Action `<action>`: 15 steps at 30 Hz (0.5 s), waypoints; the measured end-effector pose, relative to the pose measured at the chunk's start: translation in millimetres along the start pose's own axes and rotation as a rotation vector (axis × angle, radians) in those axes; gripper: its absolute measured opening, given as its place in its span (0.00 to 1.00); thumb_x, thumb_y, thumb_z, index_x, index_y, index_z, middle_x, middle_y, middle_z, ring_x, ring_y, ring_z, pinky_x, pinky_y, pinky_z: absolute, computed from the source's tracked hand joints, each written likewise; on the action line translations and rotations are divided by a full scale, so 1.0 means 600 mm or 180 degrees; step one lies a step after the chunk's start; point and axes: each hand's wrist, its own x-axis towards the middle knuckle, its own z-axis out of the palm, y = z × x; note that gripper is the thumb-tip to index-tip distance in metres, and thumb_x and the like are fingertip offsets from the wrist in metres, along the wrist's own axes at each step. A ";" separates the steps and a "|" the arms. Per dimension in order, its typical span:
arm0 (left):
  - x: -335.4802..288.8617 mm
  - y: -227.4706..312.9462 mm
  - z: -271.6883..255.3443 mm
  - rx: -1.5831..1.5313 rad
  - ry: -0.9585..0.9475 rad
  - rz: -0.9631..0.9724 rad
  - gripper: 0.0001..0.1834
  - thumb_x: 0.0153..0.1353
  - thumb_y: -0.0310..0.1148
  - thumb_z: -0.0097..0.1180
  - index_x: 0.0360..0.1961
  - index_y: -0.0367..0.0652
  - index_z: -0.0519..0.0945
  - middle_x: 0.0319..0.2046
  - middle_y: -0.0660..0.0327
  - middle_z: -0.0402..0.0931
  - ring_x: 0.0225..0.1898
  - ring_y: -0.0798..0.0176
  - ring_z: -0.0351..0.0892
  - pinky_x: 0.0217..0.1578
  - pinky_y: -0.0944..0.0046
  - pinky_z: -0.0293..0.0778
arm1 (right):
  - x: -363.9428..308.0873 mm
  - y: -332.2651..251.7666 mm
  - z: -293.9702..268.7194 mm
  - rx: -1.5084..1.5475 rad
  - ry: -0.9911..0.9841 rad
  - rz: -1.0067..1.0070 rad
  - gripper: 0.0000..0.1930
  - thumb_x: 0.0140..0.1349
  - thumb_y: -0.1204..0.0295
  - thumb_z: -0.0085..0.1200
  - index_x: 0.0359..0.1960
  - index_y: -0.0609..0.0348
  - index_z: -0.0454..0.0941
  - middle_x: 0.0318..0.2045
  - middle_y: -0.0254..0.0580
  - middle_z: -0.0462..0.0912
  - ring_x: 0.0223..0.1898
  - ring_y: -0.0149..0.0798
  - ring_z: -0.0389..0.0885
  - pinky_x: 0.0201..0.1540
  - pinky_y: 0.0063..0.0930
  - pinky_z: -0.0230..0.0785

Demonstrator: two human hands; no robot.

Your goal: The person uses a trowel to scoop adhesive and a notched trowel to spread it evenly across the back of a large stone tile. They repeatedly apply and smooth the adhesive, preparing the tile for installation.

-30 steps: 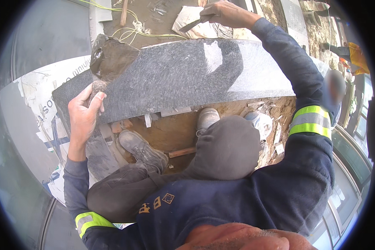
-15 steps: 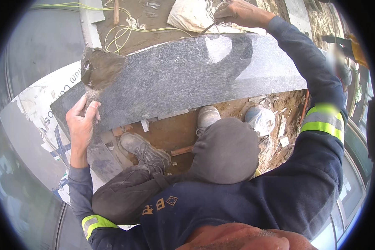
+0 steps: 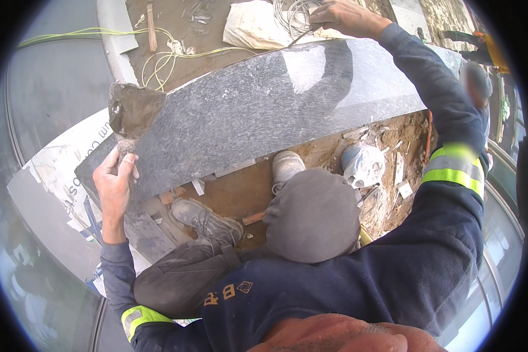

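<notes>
A long dark grey stone slab (image 3: 234, 111) lies across in front of me, with a pale patch and the shadow of an arm on its right part. My left hand (image 3: 114, 185) is closed round the handle of a trowel (image 3: 136, 111). Its broad, brown-smeared blade points away from me, over the slab's far left edge. My right hand (image 3: 349, 17) reaches beyond the slab's far edge, fingers pinched on a thin dark stick-like tool (image 3: 301, 37). The tool's tip is close to that edge; whether it touches the stone I cannot tell.
Beyond the slab lie a white sack (image 3: 249, 26), coiled grey cable (image 3: 292, 20), a yellow-green cord (image 3: 170, 56) and a wooden handle (image 3: 151, 26). A printed white board (image 3: 58, 170) sits at left. Near my feet is a plastic bag (image 3: 368, 167). Another person (image 3: 476, 82) is at far right.
The whole view has shifted slightly. My right hand and the thin tool have moved a little to the right along the slab's far edge. The trowel stays in my left hand.
</notes>
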 end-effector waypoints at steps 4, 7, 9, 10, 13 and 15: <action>-0.003 0.007 0.006 -0.0018 -0.0004 0.0066 0.13 0.69 0.29 0.57 0.49 0.32 0.84 0.28 0.67 0.78 0.25 0.76 0.72 0.26 0.72 0.67 | -0.027 0.001 -0.002 -0.0302 0.0081 0.0165 0.11 0.60 0.75 0.56 0.42 0.55 0.87 0.41 0.44 0.88 0.46 0.47 0.86 0.49 0.42 0.76; -0.005 0.016 0.006 0.0096 -0.0039 -0.0014 0.13 0.69 0.29 0.57 0.49 0.32 0.84 0.27 0.66 0.78 0.25 0.76 0.72 0.26 0.72 0.67 | -0.053 0.003 -0.010 -0.0385 0.0172 0.0491 0.11 0.61 0.74 0.55 0.42 0.56 0.87 0.40 0.44 0.87 0.46 0.48 0.85 0.49 0.42 0.76; -0.006 0.018 0.006 0.0080 -0.0038 0.0113 0.13 0.70 0.30 0.57 0.49 0.32 0.84 0.27 0.66 0.78 0.25 0.77 0.72 0.26 0.72 0.67 | -0.086 0.016 -0.016 -0.0495 0.0424 0.0687 0.10 0.61 0.74 0.56 0.42 0.56 0.87 0.39 0.45 0.87 0.45 0.50 0.85 0.48 0.43 0.76; -0.009 0.018 0.002 0.0077 -0.0013 0.0157 0.13 0.70 0.30 0.57 0.49 0.32 0.84 0.27 0.66 0.77 0.25 0.77 0.72 0.26 0.72 0.67 | -0.102 0.019 -0.025 0.0374 0.0710 0.1071 0.11 0.61 0.75 0.55 0.43 0.58 0.87 0.38 0.47 0.86 0.45 0.51 0.85 0.49 0.43 0.76; -0.004 0.013 0.004 0.0035 -0.0010 0.0239 0.13 0.70 0.30 0.58 0.50 0.33 0.84 0.28 0.66 0.78 0.25 0.77 0.72 0.26 0.72 0.67 | -0.191 0.028 -0.013 -0.0104 0.1380 0.1750 0.21 0.73 0.69 0.54 0.65 0.66 0.75 0.51 0.52 0.85 0.45 0.46 0.86 0.52 0.35 0.77; -0.011 0.011 -0.012 0.0075 -0.0005 0.0206 0.14 0.70 0.30 0.57 0.51 0.33 0.84 0.28 0.67 0.78 0.25 0.77 0.72 0.26 0.72 0.67 | -0.199 -0.039 -0.016 -0.0425 0.1419 0.1656 0.21 0.73 0.68 0.54 0.63 0.66 0.77 0.52 0.51 0.86 0.44 0.43 0.86 0.49 0.35 0.77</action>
